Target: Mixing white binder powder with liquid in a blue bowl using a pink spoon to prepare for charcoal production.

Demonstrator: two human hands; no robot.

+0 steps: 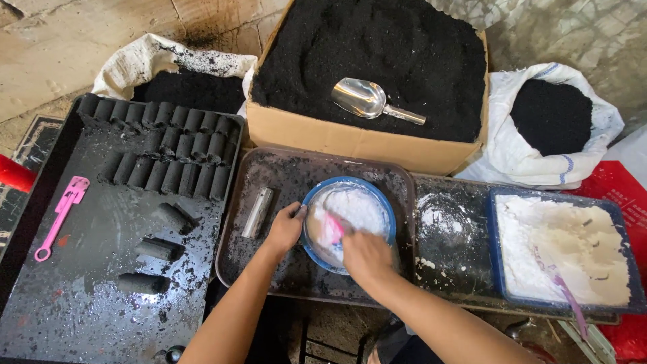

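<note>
A round blue-rimmed bowl (377, 196) of white powder sits on a dark metal tray (283, 175). My left hand (286, 227) grips the bowl's left rim. My right hand (364, 255) is over the bowl's near side, closed on a small pink spoon (333, 229) that dips into the powder. A short metal tube (257, 212) lies on the tray just left of my left hand.
A black tray (81, 269) at left holds rows of black cylinders (168, 145) and a pink tool (60, 216). A cardboard box (350, 138) of black powder with a metal scoop (371, 101) stands behind. Sacks of black powder (549, 114) flank it. A blue tub (502, 269) of white powder sits right.
</note>
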